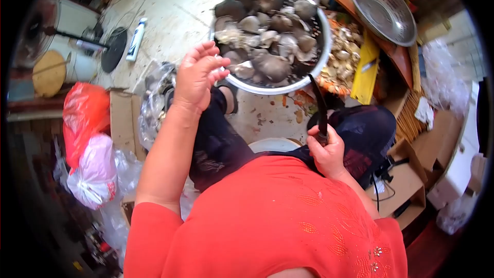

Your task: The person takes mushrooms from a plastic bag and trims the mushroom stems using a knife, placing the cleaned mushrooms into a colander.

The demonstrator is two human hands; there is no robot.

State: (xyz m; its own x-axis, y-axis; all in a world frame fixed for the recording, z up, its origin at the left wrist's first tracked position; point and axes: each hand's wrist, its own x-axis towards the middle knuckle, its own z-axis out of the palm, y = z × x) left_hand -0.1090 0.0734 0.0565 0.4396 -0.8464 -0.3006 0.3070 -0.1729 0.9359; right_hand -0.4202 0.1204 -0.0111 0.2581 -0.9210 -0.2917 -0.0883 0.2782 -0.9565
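Past the red shirt [278, 216], holding knife [320, 105] lengthwise forward, angled slightly left, in right grip [327, 149]; with left grip [199, 74] open near basin [272, 90].

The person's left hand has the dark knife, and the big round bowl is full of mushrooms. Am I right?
Not quite: the head view shows the dark knife in the right hand. The big round bowl is full of mushrooms.

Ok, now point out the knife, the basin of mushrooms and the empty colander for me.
Knife [321, 105]: head view, on its dark blade.
Basin [282, 91]: head view, near rim.
Colander [380, 7]: head view, inner bottom.
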